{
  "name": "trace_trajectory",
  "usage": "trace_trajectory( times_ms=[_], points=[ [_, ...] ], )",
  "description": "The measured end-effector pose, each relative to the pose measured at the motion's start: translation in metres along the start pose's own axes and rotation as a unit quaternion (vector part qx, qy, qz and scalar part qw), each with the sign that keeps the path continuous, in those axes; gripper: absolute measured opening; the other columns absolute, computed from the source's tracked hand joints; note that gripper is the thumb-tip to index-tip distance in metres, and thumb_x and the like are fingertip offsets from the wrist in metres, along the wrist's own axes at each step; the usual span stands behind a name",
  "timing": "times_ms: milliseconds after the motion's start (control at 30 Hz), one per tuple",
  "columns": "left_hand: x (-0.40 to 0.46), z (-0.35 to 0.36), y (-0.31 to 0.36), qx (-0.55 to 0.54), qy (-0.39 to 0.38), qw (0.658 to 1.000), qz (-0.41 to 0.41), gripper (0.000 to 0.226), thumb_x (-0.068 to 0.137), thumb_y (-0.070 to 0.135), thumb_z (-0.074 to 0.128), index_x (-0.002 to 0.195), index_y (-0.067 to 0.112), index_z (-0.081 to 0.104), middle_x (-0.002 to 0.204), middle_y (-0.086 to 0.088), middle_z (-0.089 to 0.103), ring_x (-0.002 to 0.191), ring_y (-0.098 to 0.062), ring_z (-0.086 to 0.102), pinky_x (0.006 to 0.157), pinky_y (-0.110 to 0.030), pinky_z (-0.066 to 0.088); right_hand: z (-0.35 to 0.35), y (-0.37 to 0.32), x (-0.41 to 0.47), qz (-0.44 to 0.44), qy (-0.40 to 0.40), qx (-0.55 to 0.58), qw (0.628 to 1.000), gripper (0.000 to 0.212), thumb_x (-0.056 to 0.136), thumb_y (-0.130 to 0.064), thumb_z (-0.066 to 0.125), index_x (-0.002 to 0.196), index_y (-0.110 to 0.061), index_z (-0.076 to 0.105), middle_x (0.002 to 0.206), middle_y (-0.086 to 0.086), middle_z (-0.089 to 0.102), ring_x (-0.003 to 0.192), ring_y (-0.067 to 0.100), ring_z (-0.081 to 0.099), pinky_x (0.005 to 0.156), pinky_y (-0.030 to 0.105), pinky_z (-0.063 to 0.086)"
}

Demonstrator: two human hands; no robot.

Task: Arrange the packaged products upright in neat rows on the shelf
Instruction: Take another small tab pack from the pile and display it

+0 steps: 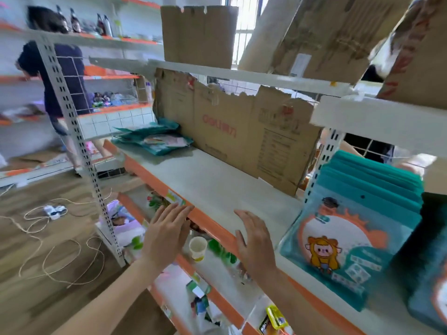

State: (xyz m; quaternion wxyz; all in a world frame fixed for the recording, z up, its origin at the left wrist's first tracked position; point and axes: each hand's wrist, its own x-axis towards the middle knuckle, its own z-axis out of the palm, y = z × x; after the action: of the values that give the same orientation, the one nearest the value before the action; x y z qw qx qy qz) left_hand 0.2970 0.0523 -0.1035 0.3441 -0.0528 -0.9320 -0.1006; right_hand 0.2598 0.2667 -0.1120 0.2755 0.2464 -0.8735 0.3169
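Your left hand (167, 232) hangs in front of the shelf (217, 182) with its fingers straight and spread, tips at the orange front edge (210, 226); its grip is apart and holds nothing. Your right hand (254, 243) is just beside it, fingers straight and raised over the same edge; that grip is also apart and bare.

The packaged products sit in two groups: a row of teal packs (358, 228) stands upright at the right end of the shelf, one behind another, the front one showing a cartoon figure with yellow hair; a loose pile of teal packs (154, 139) lies flat at the far left end, well apart from your hands. Between the two groups the shelf board is bare.

A torn cardboard sheet (242, 131) stands along the back of the shelf (its red print is too blurred to read). On the shelf below, a paper cup (198, 247) stands upright near some green items. Further left, another person (55, 76) stands at a second rack; coiled string (55, 240) lies on the floor.
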Motion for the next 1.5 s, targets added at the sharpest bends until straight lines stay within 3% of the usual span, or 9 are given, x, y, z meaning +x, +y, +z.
trace_trajectory(
  times_ms=[133, 267, 433, 600, 767, 933, 1033, 1300, 1500],
  points=[
    [0.009, -0.010, -0.047, 0.001, -0.007, 1.000, -0.019, 0.042, 0.092, 0.033, 0.036, 0.114, 0.012, 0.065, 0.111, -0.004, 0.067, 0.105, -0.024, 0.062, 0.098, -0.035, 0.036, 0.034, -0.020, 0.026, 0.008, -0.013, 0.007, 1.000, 0.049, 0.079, 0.000, 0.066, 0.125, -0.013, 0.055, 0.117, 0.005, 0.061, 0.108, 0.023, 0.056, 0.095, 0.027, 0.038],
    [0.011, -0.020, -0.093, -0.010, -0.019, 0.999, -0.025, 0.054, 0.098, 0.043, 0.022, 0.118, 0.013, 0.062, 0.113, -0.003, 0.066, 0.106, -0.022, 0.061, 0.102, -0.037, 0.037, 0.065, -0.043, 0.048, 0.025, -0.029, 0.035, 0.999, 0.048, 0.081, 0.003, 0.062, 0.126, -0.010, 0.055, 0.120, 0.008, 0.059, 0.113, 0.027, 0.054, 0.099, 0.029, 0.035],
    [0.022, -0.026, -0.132, 0.011, 0.041, 0.999, -0.004, 0.031, 0.084, 0.019, 0.063, 0.112, 0.008, 0.065, 0.105, -0.007, 0.069, 0.098, -0.026, 0.066, 0.089, -0.047, 0.050, 0.098, -0.062, 0.068, 0.049, -0.048, 0.068, 0.995, 0.044, 0.086, 0.000, 0.059, 0.128, -0.012, 0.053, 0.123, 0.004, 0.056, 0.117, 0.021, 0.050, 0.102, 0.025, 0.034],
    [0.033, -0.014, -0.161, 0.020, 0.039, 0.999, -0.012, 0.035, 0.077, 0.014, 0.069, 0.112, 0.008, 0.065, 0.104, -0.009, 0.069, 0.097, -0.027, 0.066, 0.081, -0.051, 0.053, 0.127, -0.064, 0.091, 0.056, -0.082, 0.076, 0.992, 0.043, 0.088, -0.004, 0.058, 0.130, -0.015, 0.051, 0.125, 0.001, 0.055, 0.118, 0.016, 0.047, 0.102, 0.024, 0.035],
    [0.066, 0.008, -0.187, 0.013, 0.004, 0.999, -0.037, 0.040, 0.090, 0.028, 0.041, 0.120, 0.010, 0.059, 0.113, -0.007, 0.066, 0.104, -0.024, 0.063, 0.086, -0.047, 0.053, 0.168, -0.058, 0.131, 0.044, -0.108, 0.067, 0.991, 0.046, 0.089, -0.006, 0.059, 0.132, -0.016, 0.048, 0.129, 0.000, 0.053, 0.121, 0.015, 0.045, 0.102, 0.020, 0.033],
    [0.114, 0.034, -0.218, 0.019, 0.027, 0.998, -0.047, 0.042, 0.077, 0.009, 0.074, 0.117, 0.007, 0.062, 0.109, -0.008, 0.067, 0.102, -0.026, 0.064, 0.088, -0.048, 0.052, 0.222, -0.047, 0.192, 0.030, -0.117, 0.081, 0.989, 0.046, 0.087, -0.002, 0.057, 0.131, -0.015, 0.049, 0.127, 0.003, 0.054, 0.119, 0.018, 0.047, 0.104, 0.024, 0.034],
    [0.144, 0.054, -0.245, 0.031, 0.020, 0.998, -0.047, 0.039, 0.080, 0.010, 0.069, 0.118, 0.007, 0.061, 0.109, -0.009, 0.067, 0.102, -0.028, 0.063, 0.088, -0.050, 0.051, 0.252, -0.037, 0.233, 0.033, -0.124, 0.085, 0.988, 0.047, 0.088, -0.002, 0.056, 0.133, -0.014, 0.048, 0.129, 0.003, 0.053, 0.121, 0.018, 0.046, 0.103, 0.020, 0.030],
    [0.210, 0.115, -0.298, 0.020, -0.030, 0.996, -0.080, 0.043, 0.086, 0.027, 0.041, 0.120, 0.009, 0.060, 0.113, -0.006, 0.065, 0.102, -0.026, 0.062, 0.087, -0.041, 0.051, 0.315, 0.000, 0.325, 0.029, -0.145, 0.073, 0.986, 0.048, 0.087, -0.001, 0.055, 0.133, -0.013, 0.049, 0.134, 0.004, 0.052, 0.125, 0.020, 0.044, 0.106, 0.028, 0.031],
    [0.237, 0.156, -0.326, 0.001, -0.063, 0.994, -0.089, 0.040, 0.085, 0.022, 0.048, 0.120, 0.008, 0.059, 0.116, -0.008, 0.062, 0.104, -0.027, 0.060, 0.086, -0.046, 0.051, 0.353, 0.023, 0.368, -0.009, -0.149, 0.030, 0.988, 0.050, 0.081, 0.009, 0.056, 0.127, -0.011, 0.056, 0.129, 0.007, 0.057, 0.123, 0.025, 0.049, 0.103, 0.035, 0.034]
  ],
)
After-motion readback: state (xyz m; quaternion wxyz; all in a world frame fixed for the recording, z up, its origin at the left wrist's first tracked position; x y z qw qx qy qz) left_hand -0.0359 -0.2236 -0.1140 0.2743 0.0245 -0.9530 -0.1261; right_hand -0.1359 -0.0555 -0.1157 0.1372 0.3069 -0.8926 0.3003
